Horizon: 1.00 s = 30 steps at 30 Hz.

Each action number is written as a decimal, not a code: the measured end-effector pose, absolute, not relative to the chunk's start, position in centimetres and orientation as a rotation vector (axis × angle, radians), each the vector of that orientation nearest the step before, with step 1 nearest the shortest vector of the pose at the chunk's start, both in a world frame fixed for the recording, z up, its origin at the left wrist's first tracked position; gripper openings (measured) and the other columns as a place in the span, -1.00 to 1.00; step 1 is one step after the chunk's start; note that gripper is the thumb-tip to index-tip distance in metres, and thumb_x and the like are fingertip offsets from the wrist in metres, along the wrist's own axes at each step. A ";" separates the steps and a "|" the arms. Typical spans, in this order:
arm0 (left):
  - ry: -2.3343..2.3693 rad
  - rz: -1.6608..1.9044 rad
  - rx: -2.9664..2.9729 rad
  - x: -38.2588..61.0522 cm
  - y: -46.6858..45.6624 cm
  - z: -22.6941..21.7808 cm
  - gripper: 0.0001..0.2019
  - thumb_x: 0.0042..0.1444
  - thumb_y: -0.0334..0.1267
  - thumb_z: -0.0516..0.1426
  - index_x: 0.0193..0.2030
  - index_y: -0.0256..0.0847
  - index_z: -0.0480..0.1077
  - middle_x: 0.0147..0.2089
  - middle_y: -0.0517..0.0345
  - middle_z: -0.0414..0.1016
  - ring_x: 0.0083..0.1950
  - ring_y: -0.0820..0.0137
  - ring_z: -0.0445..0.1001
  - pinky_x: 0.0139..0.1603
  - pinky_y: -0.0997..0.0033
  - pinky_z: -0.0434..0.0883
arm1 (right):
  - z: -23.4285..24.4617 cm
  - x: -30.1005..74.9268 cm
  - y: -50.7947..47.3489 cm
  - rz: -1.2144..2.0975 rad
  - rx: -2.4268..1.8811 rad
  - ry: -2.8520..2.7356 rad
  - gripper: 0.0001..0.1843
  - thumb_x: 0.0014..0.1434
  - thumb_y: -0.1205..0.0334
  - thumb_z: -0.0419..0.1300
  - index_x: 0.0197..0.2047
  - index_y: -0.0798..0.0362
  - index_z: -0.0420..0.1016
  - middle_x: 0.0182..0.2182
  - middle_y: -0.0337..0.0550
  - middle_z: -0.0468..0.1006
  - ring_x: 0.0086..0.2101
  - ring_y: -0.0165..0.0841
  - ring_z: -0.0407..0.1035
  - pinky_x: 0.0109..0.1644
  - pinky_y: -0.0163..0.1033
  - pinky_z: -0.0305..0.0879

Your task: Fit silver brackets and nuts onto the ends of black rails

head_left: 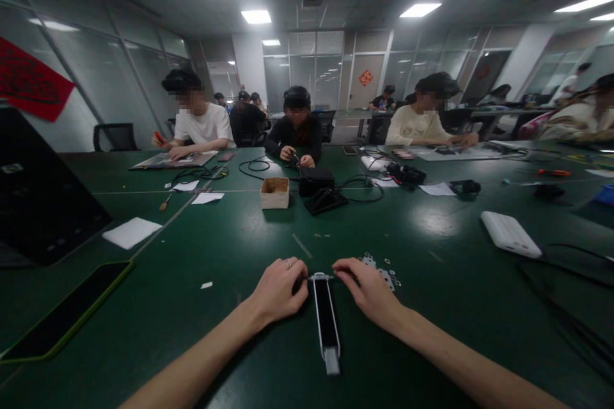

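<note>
Two hands, the left hand (277, 291) and right hand (368, 291), pinch narrowly from either side, level and even, on the silver end of a black strip (326, 313). Small metal bits (381, 271) lie just beyond the right hand.

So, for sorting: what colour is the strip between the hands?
The strip is black with silver edges; head view.

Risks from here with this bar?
The narrow black-and-silver bar seems held only at its far end by the left hand and right hand, so it might pivot or slip. The perforated metal pieces lie right by the right hand and could get knocked out of place.
</note>
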<state>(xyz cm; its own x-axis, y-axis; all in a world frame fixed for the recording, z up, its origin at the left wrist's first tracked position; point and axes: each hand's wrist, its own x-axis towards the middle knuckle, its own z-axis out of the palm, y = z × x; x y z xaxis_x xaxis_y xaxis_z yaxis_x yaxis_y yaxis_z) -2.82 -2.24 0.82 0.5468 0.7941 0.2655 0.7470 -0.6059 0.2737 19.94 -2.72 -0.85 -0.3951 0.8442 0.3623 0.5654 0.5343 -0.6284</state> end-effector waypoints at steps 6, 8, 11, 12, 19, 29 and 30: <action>1.325 0.532 2.645 -2.7 -2.2 0.8 -0.93 0.12 -0.33 0.01 -0.29 -0.21 0.31 -0.33 0.13 0.40 -0.34 0.34 0.36 -0.28 0.35 0.27 | -1.0 19.8 -2.6 0.553 -1.114 -2.137 -0.78 0.31 0.33 -0.03 -0.08 0.08 0.41 -0.18 -0.07 0.50 -0.19 -0.29 0.42 -0.08 -0.11 0.40; 1.323 0.533 2.650 -2.7 -2.2 0.7 -0.93 0.13 -0.33 0.02 -0.29 -0.21 0.31 -0.33 0.13 0.40 -0.34 0.34 0.36 -0.28 0.35 0.27 | -0.9 19.7 -2.5 0.555 -1.105 -2.144 -0.78 0.30 0.35 -0.03 -0.09 0.08 0.41 -0.19 -0.07 0.50 -0.19 -0.30 0.42 -0.09 -0.12 0.39; 1.319 0.541 2.661 -2.7 -2.1 0.5 -0.92 0.13 -0.33 0.01 -0.29 -0.21 0.31 -0.33 0.13 0.41 -0.34 0.35 0.35 -0.28 0.36 0.27 | -0.8 19.8 -2.4 0.554 -1.098 -2.148 -0.78 0.29 0.36 -0.02 -0.10 0.07 0.41 -0.20 -0.08 0.51 -0.20 -0.30 0.42 -0.10 -0.13 0.39; 1.320 0.540 2.664 -2.7 -2.1 0.5 -0.92 0.14 -0.33 0.01 -0.29 -0.21 0.31 -0.33 0.13 0.41 -0.35 0.36 0.35 -0.28 0.36 0.27 | -0.9 19.8 -2.4 0.557 -1.098 -2.149 -0.79 0.29 0.36 -0.02 -0.11 0.07 0.41 -0.20 -0.08 0.51 -0.20 -0.30 0.42 -0.10 -0.13 0.39; 1.321 0.534 2.674 -2.7 -2.1 0.7 -0.91 0.14 -0.32 -0.01 -0.29 -0.22 0.31 -0.33 0.13 0.40 -0.35 0.35 0.35 -0.28 0.36 0.28 | -0.8 19.8 -2.5 0.600 -1.112 -2.138 -0.82 0.27 0.34 0.03 -0.12 0.06 0.43 -0.22 -0.12 0.53 -0.24 -0.33 0.44 -0.13 -0.16 0.41; 1.278 0.543 2.668 -2.8 -2.0 0.5 -0.92 0.15 -0.33 -0.01 -0.27 -0.20 0.30 -0.32 0.15 0.40 -0.35 0.37 0.35 -0.29 0.38 0.27 | -0.2 19.6 -2.7 0.611 -1.088 -2.183 -0.81 0.24 0.35 0.11 -0.08 0.08 0.44 -0.19 -0.12 0.54 -0.18 -0.33 0.44 -0.07 -0.17 0.42; 1.276 0.543 2.667 -2.7 -2.0 0.6 -0.92 0.15 -0.33 -0.01 -0.27 -0.20 0.30 -0.32 0.14 0.40 -0.35 0.37 0.36 -0.29 0.38 0.27 | -0.2 19.5 -2.7 0.592 -1.090 -2.195 -0.81 0.24 0.35 0.11 -0.08 0.09 0.45 -0.18 -0.11 0.54 -0.17 -0.32 0.44 -0.05 -0.16 0.41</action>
<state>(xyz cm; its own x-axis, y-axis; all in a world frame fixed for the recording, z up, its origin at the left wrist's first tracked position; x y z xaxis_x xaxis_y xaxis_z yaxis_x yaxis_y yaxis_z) -2.71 -1.99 0.56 0.5761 0.7745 0.2613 0.7256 -0.6318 0.2726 19.51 -2.67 -0.22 -0.4748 0.8190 0.3223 0.5461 0.5613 -0.6218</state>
